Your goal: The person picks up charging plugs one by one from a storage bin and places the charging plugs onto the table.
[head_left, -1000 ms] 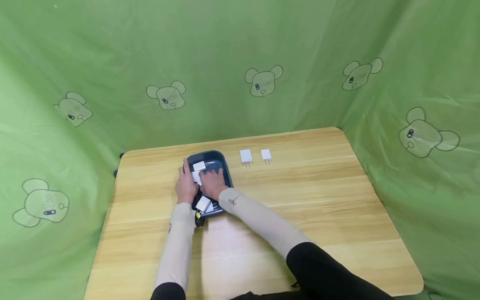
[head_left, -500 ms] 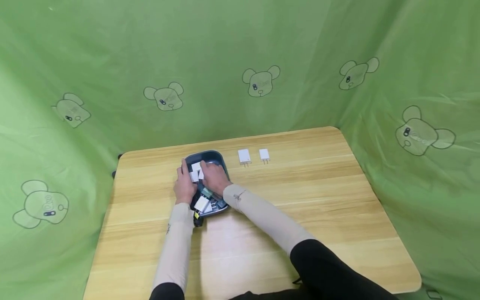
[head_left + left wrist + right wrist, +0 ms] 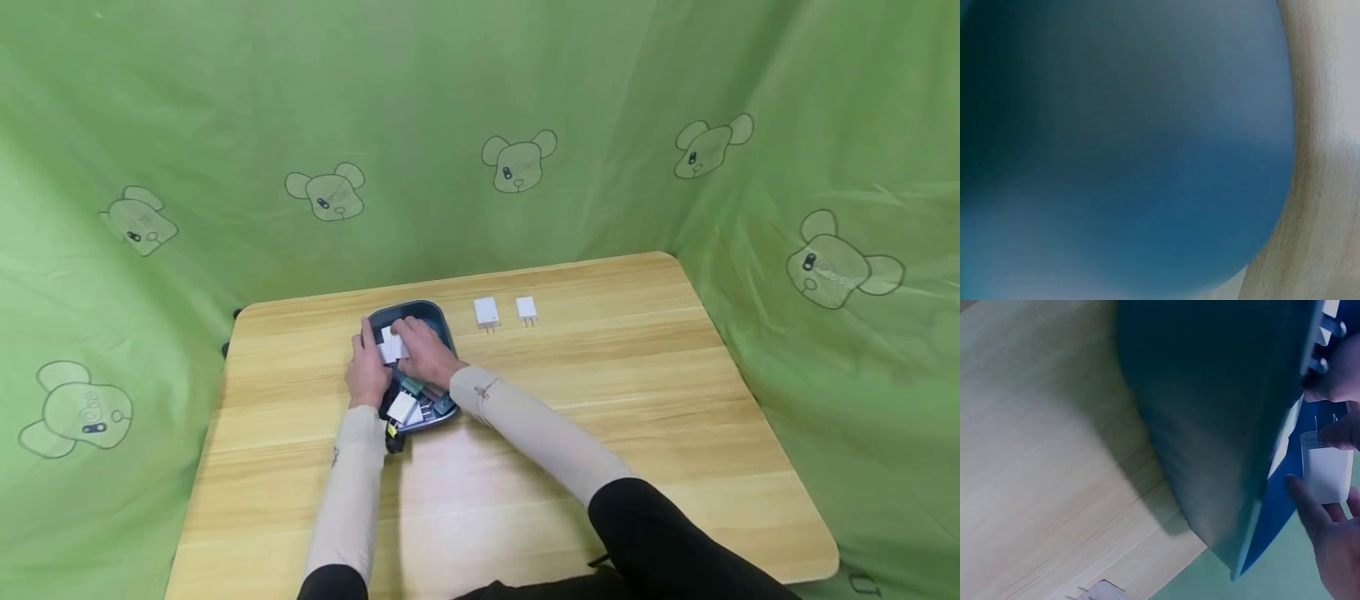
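A dark blue tray (image 3: 408,310) stands at the table's left, holding several white charger plugs (image 3: 402,407). My left hand (image 3: 367,372) grips the tray's left side, its index finger stretched along the rim. My right hand (image 3: 426,350) reaches in over the right side, and its curled fingers hold a white charger (image 3: 393,347). In the right wrist view, fingers and thumb are around that charger (image 3: 1327,475), prongs up, behind the tray wall (image 3: 1210,444). A second plug's prongs (image 3: 1333,325) show there too. The left wrist view shows a blurred blue-grey surface (image 3: 1147,156).
Two white chargers (image 3: 486,311) lie side by side right of the tray near the back edge, prongs toward me. The wooden table (image 3: 600,417) has rounded corners. A green curtain (image 3: 420,225) with bear-like faces hangs behind and beside it.
My right hand moved from the tray's middle toward its far left, then took hold of a white charger beside my left hand. The left hand has stayed at the rim.
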### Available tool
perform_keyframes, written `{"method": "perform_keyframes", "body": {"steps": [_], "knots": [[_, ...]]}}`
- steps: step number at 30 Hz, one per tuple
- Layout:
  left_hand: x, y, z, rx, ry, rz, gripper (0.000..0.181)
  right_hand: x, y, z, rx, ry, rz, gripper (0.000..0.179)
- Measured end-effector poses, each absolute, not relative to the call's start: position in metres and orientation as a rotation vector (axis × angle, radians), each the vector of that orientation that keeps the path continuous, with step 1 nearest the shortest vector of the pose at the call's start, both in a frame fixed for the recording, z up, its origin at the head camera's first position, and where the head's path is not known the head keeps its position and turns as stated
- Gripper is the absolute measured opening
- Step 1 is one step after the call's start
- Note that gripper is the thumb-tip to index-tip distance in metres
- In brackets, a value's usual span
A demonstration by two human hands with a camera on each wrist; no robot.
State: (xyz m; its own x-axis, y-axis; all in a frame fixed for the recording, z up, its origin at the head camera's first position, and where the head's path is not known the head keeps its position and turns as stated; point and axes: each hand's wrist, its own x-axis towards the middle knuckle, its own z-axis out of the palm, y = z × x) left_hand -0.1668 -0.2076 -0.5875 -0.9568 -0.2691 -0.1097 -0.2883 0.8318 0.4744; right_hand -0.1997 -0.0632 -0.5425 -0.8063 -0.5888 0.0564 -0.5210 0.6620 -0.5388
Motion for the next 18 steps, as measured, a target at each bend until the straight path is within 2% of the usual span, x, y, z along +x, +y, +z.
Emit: {"method": "perform_keyframes", "body": {"steps": [11,18], "knots": [[-0.166,-0.206,-0.588,-0.459,2.992,0.766,0.108,-0.202,-0.055,-0.528,-1.079,2.809,-0.848,0.056],[-0.167,-0.209,-0.589,-0.468,2.985,0.778,0.108,-0.207,-0.043,-0.518,-1.012,2.783,-0.911,0.056]]}}
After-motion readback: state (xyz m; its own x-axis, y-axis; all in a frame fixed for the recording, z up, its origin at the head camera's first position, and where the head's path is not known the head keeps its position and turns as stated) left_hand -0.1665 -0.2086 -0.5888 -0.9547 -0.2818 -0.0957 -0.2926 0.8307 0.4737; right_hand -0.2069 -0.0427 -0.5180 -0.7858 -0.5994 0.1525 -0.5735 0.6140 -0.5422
